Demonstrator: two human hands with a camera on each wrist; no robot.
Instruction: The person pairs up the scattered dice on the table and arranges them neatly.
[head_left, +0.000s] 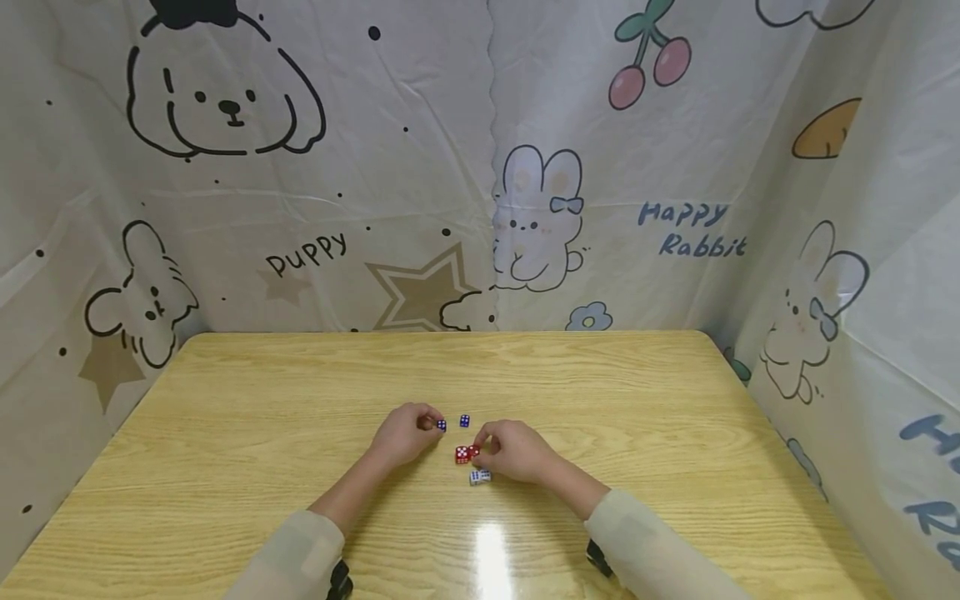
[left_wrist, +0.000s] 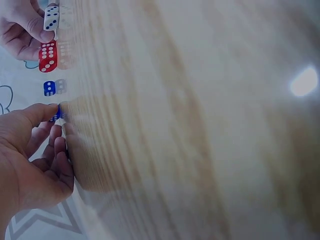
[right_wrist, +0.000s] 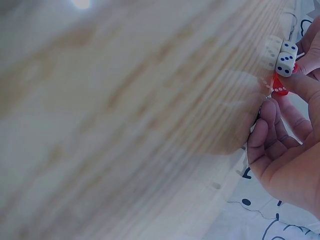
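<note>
My left hand [head_left: 407, 434] pinches a blue die [head_left: 442, 425] between thumb and fingertips, low at the tabletop. A second blue die [head_left: 465, 421] sits a short gap to its right, apart from either hand. My right hand [head_left: 517, 451] grips a red die [head_left: 474, 451] from the right; its fingers partly cover it. Against that one, on the left, stands another red die [head_left: 461, 455]. Two white dice [head_left: 480, 477] with blue pips lie side by side just nearer to me. In the right wrist view the held red die [right_wrist: 280, 86] shows beyond the thumb.
All the dice are on a light wood-grain table [head_left: 300, 392]. A pale printed curtain [head_left: 420, 167] hangs around its back and sides. Glare [head_left: 492, 558] shows on the near part of the tabletop.
</note>
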